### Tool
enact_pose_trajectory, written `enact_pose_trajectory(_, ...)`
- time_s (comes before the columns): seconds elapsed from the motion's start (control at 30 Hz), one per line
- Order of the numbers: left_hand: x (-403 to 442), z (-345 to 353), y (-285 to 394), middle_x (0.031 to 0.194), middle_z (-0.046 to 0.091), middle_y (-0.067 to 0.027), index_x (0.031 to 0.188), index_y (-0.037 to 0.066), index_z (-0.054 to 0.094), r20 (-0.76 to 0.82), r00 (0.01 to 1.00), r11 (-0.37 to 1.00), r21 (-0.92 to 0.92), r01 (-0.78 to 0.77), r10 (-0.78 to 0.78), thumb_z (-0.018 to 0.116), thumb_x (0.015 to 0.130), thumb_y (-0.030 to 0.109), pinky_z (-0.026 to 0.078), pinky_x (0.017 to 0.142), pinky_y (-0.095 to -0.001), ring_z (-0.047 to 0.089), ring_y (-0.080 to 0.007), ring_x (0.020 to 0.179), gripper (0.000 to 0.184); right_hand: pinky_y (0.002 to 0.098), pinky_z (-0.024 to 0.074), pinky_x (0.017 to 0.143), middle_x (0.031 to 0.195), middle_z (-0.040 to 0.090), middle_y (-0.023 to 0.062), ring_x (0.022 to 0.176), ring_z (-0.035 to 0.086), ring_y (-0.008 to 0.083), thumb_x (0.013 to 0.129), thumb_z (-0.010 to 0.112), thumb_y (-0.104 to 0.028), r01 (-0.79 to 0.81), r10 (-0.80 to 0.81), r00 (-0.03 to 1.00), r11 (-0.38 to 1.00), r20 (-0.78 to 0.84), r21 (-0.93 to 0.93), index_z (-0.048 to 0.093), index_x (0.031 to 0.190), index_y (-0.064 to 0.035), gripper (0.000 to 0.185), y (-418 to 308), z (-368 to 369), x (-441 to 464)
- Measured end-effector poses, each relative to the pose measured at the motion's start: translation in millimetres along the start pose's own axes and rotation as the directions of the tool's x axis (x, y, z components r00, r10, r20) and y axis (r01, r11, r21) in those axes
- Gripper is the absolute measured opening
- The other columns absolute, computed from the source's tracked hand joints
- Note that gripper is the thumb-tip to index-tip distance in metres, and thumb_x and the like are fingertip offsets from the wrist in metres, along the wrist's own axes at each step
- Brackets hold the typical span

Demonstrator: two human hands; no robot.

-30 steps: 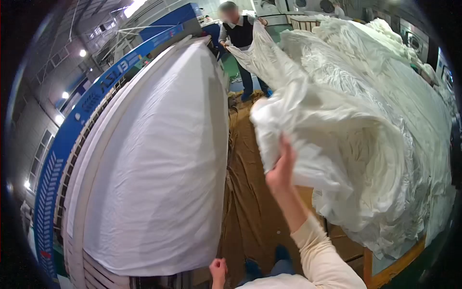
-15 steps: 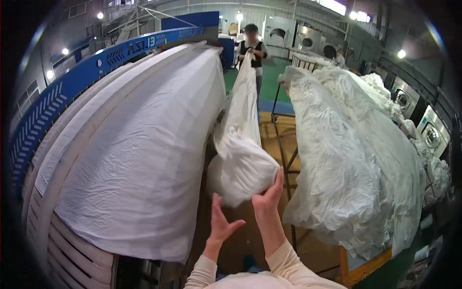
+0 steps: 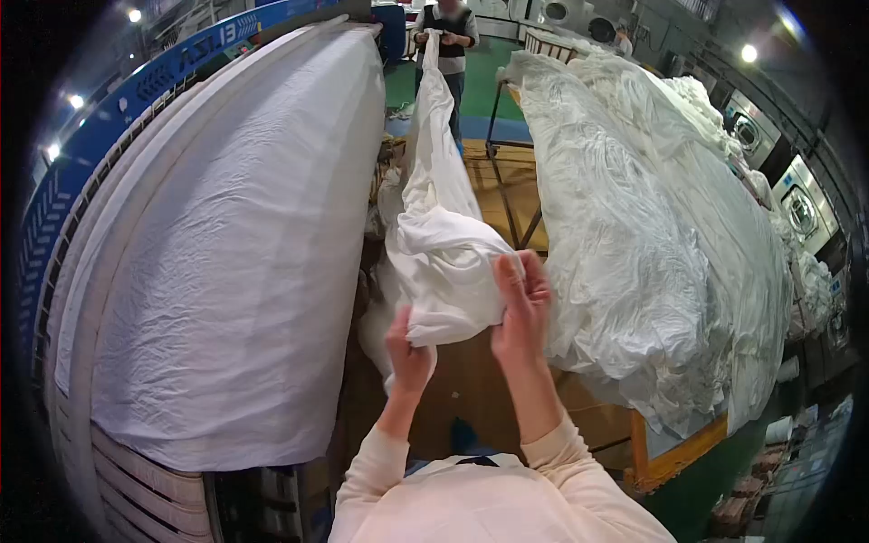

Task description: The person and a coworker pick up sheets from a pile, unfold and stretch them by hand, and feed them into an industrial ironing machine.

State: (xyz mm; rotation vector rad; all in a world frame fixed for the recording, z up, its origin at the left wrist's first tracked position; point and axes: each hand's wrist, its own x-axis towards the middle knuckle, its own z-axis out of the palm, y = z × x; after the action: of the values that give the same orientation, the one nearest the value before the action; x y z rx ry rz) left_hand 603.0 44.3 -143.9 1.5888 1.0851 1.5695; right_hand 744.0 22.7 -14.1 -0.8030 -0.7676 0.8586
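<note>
A long white cloth (image 3: 444, 235) hangs between me and a co-worker (image 3: 448, 41), who holds its far end with both hands. My left hand (image 3: 410, 348) is closed on the cloth's near left corner. On the right, my right hand (image 3: 522, 303) grips its near right edge, thumb on top. The near part of the cloth is bunched in folds between my hands, and some of it droops lower at the left. To the left, a smooth white sheet (image 3: 235, 244) lies spread over the slatted bed of a machine.
A blue machine frame (image 3: 136, 95) runs along the far left. At the right, a large heap of crumpled white cloths (image 3: 625, 235) lies on a wood-edged cart (image 3: 679, 466). Front-loading washers (image 3: 801, 210) stand beyond it. Brown fabric covers the floor between.
My left hand has gone from open to closed on the cloth. Earlier only my right hand held it. The cloth has swung from the right-hand heap to the middle, and the view has turned.
</note>
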Motion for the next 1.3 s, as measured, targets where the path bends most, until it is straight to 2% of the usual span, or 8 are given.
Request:
enact_pose_trajectory(0.23, -14, -47, 166, 0.114, 0.057, -0.0171, 0.119, 0.0, 0.052, -0.335, 0.896, 0.765, -0.644, 0.009, -0.292, 0.052, 0.091, 0.026, 0.046, 0.091, -0.04, 0.057, -0.0273, 0.103, 0.039, 0.0196, 0.0329, 0.057, 0.071, 0.047, -0.006, 0.064, 0.04, 0.0027, 0.088, 0.063, -0.02, 0.206, -0.241, 0.905, 0.969, -0.351, -0.136, 0.052, 0.079, -0.011, 0.017, -17, -102, 42)
enact_pose_trajectory(0.33, -13, -90, 201, 0.111, 0.059, -0.0174, 0.113, -0.004, 0.056, -0.36, 0.754, 0.607, 0.792, -0.064, 0.549, 0.049, 0.091, 0.028, 0.045, 0.088, -0.038, 0.058, -0.0304, 0.1, 0.039, 0.0216, 0.0379, 0.06, 0.074, 0.051, -0.0044, 0.068, 0.046, 0.0048, 0.087, 0.064, -0.023, 0.208, -0.193, 0.853, 0.978, -0.486, -0.024, 0.052, 0.079, -0.0102, 0.019, -15, -168, 47)
enact_pose_trajectory(0.4, -4, -113, 213, 0.108, 0.06, -0.0178, 0.111, -0.005, 0.057, -0.492, 0.677, 0.603, 0.793, 0.088, 0.548, 0.048, 0.091, 0.026, 0.045, 0.087, -0.0364, 0.058, -0.0302, 0.098, 0.038, 0.0233, 0.041, 0.063, 0.077, 0.053, -0.0028, 0.071, 0.049, 0.0066, 0.087, 0.064, -0.025, 0.246, -0.209, 0.795, 0.969, -0.57, -0.013, 0.053, 0.08, -0.0094, 0.02, -10, -210, 52)
enact_pose_trajectory(0.67, -42, -203, 54, 0.111, 0.058, -0.0151, 0.111, -0.006, 0.055, -0.922, 0.263, 0.958, -0.266, 0.103, -0.284, 0.048, 0.086, 0.021, 0.046, 0.092, -0.0389, 0.056, -0.0264, 0.102, 0.038, 0.0276, 0.0428, 0.066, 0.081, 0.056, 0.0005, 0.072, 0.051, 0.0093, 0.087, 0.063, -0.022, 0.449, -0.433, 0.634, 0.881, -0.641, -0.15, 0.052, 0.081, -0.0062, 0.02, -73, -202, 18)
enact_pose_trajectory(0.87, -186, -153, -142, 0.136, 0.034, -0.0284, 0.137, -0.006, 0.022, -0.218, 0.822, 0.4, 0.79, 0.465, -0.526, 0.071, 0.069, 0.017, 0.027, 0.107, -0.0424, 0.033, -0.0372, 0.129, 0.087, 0.0266, 0.0299, 0.051, 0.055, 0.039, 0.0027, 0.053, 0.033, 0.0116, 0.086, 0.052, -0.013, 0.642, -0.663, 0.743, 0.745, -0.089, -0.18, 0.035, 0.063, -0.0079, 0.029, -80, -132, 6)
enact_pose_trajectory(1.03, -65, -3, 4, 0.125, 0.048, -0.0182, 0.133, -0.001, 0.034, 0.346, 0.938, 0.985, 0.153, -0.085, 0.027, 0.076, 0.063, 0.014, 0.039, 0.097, -0.0383, 0.047, -0.0289, 0.115, 0.083, 0.0272, 0.0274, 0.043, 0.05, 0.047, 0.005, 0.044, 0.037, 0.013, 0.083, 0.064, -0.015, 0.732, -0.732, 0.661, 0.677, 0.169, 0.069, 0.042, 0.058, -0.0048, 0.034, -73, -67, 3)
enact_pose_trajectory(1.07, -66, 28, -30, 0.118, 0.051, -0.0159, 0.129, -0.001, 0.038, 0.389, 0.828, 0.854, -0.163, 0.494, -0.404, 0.074, 0.066, 0.01, 0.041, 0.093, -0.037, 0.05, -0.0282, 0.109, 0.074, 0.0271, 0.0266, 0.042, 0.049, 0.047, 0.0049, 0.043, 0.037, 0.0133, 0.083, 0.065, -0.017, 0.75, -0.741, 0.626, 0.658, 0.244, 0.075, 0.043, 0.057, -0.005, 0.036, -73, -59, 1)
enact_pose_trajectory(1.3, -90, 49, -56, 0.107, 0.055, -0.0163, 0.125, 0.0, 0.045, 0.582, 0.811, 0.97, 0.222, -0.101, -0.049, 0.061, 0.071, -0.006, 0.043, 0.086, -0.0342, 0.053, -0.0336, 0.097, 0.057, 0.0245, 0.0222, 0.04, 0.047, 0.047, 0.003, 0.04, 0.035, 0.0107, 0.084, 0.065, -0.027, 0.817, -0.804, 0.562, 0.577, 0.194, 0.027, 0.046, 0.056, -0.0061, 0.041, -102, -60, 12)
